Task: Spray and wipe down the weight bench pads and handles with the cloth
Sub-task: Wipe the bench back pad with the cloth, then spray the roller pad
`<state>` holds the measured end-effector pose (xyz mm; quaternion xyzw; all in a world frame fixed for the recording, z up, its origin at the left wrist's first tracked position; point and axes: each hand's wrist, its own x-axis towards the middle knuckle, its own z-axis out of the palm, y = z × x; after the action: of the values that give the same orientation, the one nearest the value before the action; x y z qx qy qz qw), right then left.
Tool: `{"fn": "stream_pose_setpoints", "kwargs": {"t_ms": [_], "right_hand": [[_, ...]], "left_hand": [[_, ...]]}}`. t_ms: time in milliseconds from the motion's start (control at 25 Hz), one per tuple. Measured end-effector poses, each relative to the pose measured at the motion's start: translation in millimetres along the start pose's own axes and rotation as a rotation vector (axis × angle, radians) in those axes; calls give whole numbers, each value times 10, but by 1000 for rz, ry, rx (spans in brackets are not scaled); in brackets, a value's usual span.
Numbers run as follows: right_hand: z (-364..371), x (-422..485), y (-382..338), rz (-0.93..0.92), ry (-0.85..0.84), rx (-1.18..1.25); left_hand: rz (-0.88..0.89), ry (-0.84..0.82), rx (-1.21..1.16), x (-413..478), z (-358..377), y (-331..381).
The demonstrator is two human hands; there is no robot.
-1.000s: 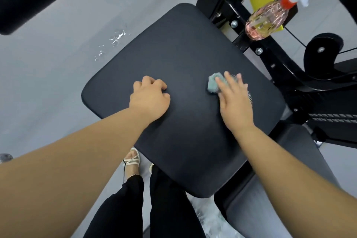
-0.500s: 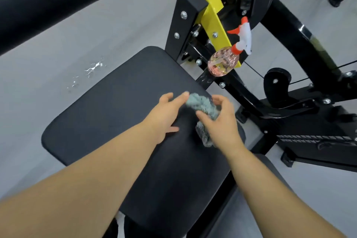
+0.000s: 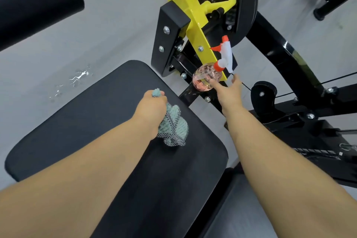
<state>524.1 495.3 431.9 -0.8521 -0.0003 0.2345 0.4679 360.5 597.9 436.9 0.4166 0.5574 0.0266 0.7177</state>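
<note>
Our left grip [image 3: 149, 109] clamped on the cloth [image 3: 172, 128] over the black bench pad [image 3: 77, 121], our right grip [image 3: 229, 92] spread apart, just beside the spray bottle [image 3: 205, 78]

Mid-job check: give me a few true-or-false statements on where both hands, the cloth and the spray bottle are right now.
1. The left hand grips the cloth. True.
2. The right hand has its fingers curled round the spray bottle. False: its fingers are spread as it reaches at the bottle, not closed round it.
3. The spray bottle holds pinkish liquid. True.
4. The cloth lies spread flat on the floor. False: it hangs bunched from the left hand over the black pad.
5. The spray bottle stands on the black pad. False: it is past the pad's far edge, against the yellow frame.
</note>
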Motion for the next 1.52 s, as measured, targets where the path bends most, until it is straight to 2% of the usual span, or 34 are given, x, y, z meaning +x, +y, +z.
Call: {"fn": "stream_pose_setpoints", "kwargs": {"t_ms": [80, 240, 520, 640, 800, 960, 1120, 1200, 1320, 1520], "right_hand": [[101, 239, 5, -80, -52, -51], [243, 489, -58, -117, 81, -41], [308, 94, -67, -347, 148, -282], [420, -192, -214, -450, 173, -251], [697, -765, -458, -397, 160, -88], [1282, -1601, -582, -287, -9, 77], [2156, -2591, -783, -112, -290, 212], [2585, -2992, -924, -93, -414, 195], [3152, -3409, -1222, -122, -582, 71], [3621, -3600, -1690, -126, -810, -115]], "left_hand": [[-48, -1, 9, 11, -13, -14], [-61, 25, 45, 96, -80, -8], [-26, 16, 84, 133, -371, 40], [23, 22, 139, 137, -652, 117], [100, 59, 339, 60, -1307, 346], [149, 69, 543, -171, -2195, 668], [135, 68, 727, -484, -3435, 975], [145, 87, 808, -632, -4013, 1079], [110, 210, 844, -866, -4802, 1190], [79, 297, 821, -777, -5237, 1151]]}}
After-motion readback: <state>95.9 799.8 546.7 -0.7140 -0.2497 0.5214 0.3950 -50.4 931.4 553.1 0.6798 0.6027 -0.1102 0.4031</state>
